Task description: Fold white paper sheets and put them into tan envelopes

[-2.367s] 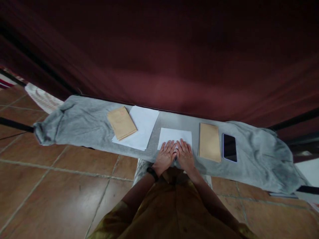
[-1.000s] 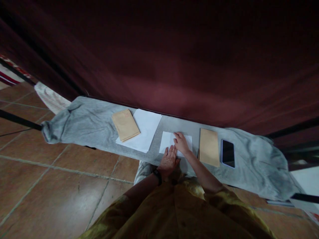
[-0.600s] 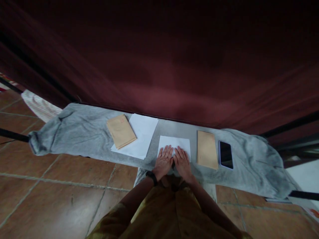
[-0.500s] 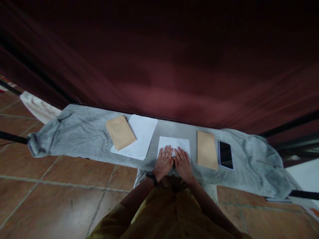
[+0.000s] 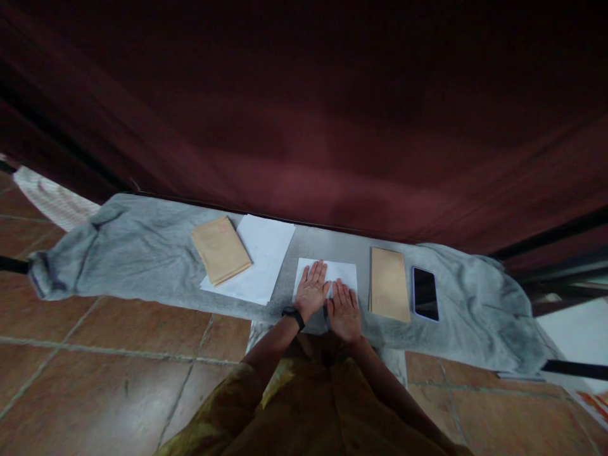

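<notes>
A white sheet of paper (image 5: 341,270), seemingly folded, lies on the grey cloth in front of me. My left hand (image 5: 311,290), with a dark band at the wrist, rests flat on its left part, fingers stretched out. On the near right part of the sheet lies my right hand (image 5: 344,311), also flat with fingers extended. The hands cover the sheet's near edge. To the right is a brown envelope stack (image 5: 389,285). Left of the sheet, several brown envelopes (image 5: 221,250) partly cover larger white sheets (image 5: 268,259).
A phone (image 5: 425,294) lies right of the envelope stack. The grey cloth (image 5: 152,253) covers a long narrow surface and is rumpled at both ends. A dark red surface (image 5: 304,164) rises behind it. Brown floor tiles (image 5: 128,380) show below.
My left hand has slid forward over the paper, away from me, while the right stays near the close edge. The whole view has shifted slightly.
</notes>
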Demonstrator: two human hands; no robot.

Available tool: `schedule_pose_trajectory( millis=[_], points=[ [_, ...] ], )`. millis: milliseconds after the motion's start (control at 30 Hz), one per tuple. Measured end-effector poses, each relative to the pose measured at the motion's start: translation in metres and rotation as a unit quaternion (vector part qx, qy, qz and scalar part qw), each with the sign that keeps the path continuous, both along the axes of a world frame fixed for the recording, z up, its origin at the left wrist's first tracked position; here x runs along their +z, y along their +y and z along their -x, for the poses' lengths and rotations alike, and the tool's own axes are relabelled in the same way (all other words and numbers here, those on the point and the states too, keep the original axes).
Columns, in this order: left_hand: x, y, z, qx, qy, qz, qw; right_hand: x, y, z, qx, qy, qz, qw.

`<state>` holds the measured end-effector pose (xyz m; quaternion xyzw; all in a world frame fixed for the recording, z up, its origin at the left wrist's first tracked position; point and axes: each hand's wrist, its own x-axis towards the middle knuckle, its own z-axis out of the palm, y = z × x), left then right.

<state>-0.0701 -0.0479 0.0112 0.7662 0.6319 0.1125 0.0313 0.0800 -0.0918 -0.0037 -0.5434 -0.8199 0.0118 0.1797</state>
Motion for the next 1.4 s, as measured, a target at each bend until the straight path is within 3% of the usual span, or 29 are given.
schedule_pose_trajectory(
  millis=[167, 367, 767, 1133, 1400],
  points=[
    [-0.004, -0.003, 0.002, 0.012, 0.008, -0.005, 1.000, 0.004, 0.004, -0.005, 0.005, -0.003, 0.011, 1.000],
    [-0.004, -0.006, 0.002, -0.008, 0.022, 0.010, 1.000, 0.007, 0.034, 0.002, 0.074, -0.002, 0.022, 0.997],
    [-0.002, -0.005, 0.006, -0.019, -0.001, 0.008, 1.000, 0.008, 0.051, 0.006, 0.021, -0.020, 0.019, 0.999],
    [-0.007, -0.007, 0.022, 0.070, -0.021, -0.018, 0.997, 0.003, 0.056, -0.003, -0.050, 0.003, 0.007, 0.999],
    [-0.009, -0.010, 0.026, 0.086, -0.015, -0.038, 0.995, -0.004, 0.059, 0.009, -0.096, 0.047, -0.034, 0.994]
  ],
)
